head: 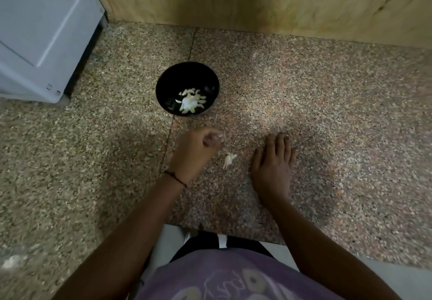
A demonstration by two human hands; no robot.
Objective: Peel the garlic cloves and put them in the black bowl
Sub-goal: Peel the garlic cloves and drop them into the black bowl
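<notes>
Right hand (273, 166) flat on worktop (350, 112) before the black bowl (163, 82), fingers released, likely bracing. Garlic scrap (229, 160) beside it, probably discarded peel. Left hand (195, 151) closer to the bowl, fingers curled; too blurred to tell if they pinch a clove. Peeled cloves (190, 103) inside the bowl.

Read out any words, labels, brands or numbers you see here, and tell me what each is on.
No text can be read.
purple shirt: pale print, blurred and cut off by the frame edge, not legible.
white appliance: no label visible.
black bowl: no marking visible.
</notes>
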